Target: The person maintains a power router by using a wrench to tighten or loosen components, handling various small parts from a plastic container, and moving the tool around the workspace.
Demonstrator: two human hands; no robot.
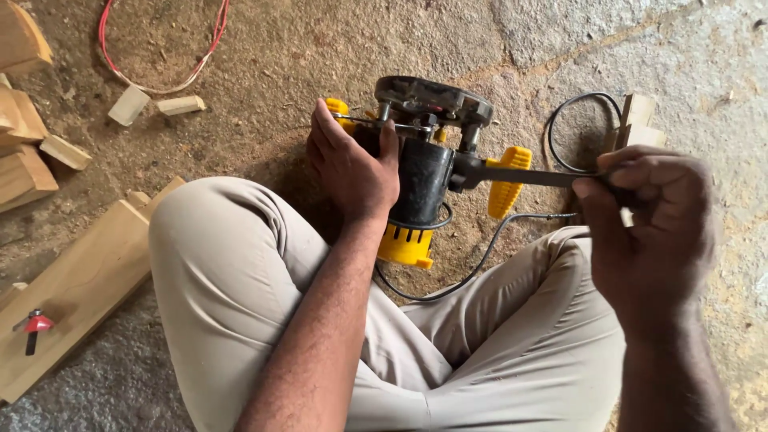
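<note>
The left hand [352,168] wraps its grip around the black body of a yellow-and-black router [420,176], which lies on its side on the dusty floor [320,56] between the person's knees. The right hand [652,212] closes its grip on the handle of a dark wrench [520,174] seated at the router's collar. The router's black cord [480,260] loops across the floor. A red router bit [34,326] rests on a wooden plank [88,280] at the left.
</note>
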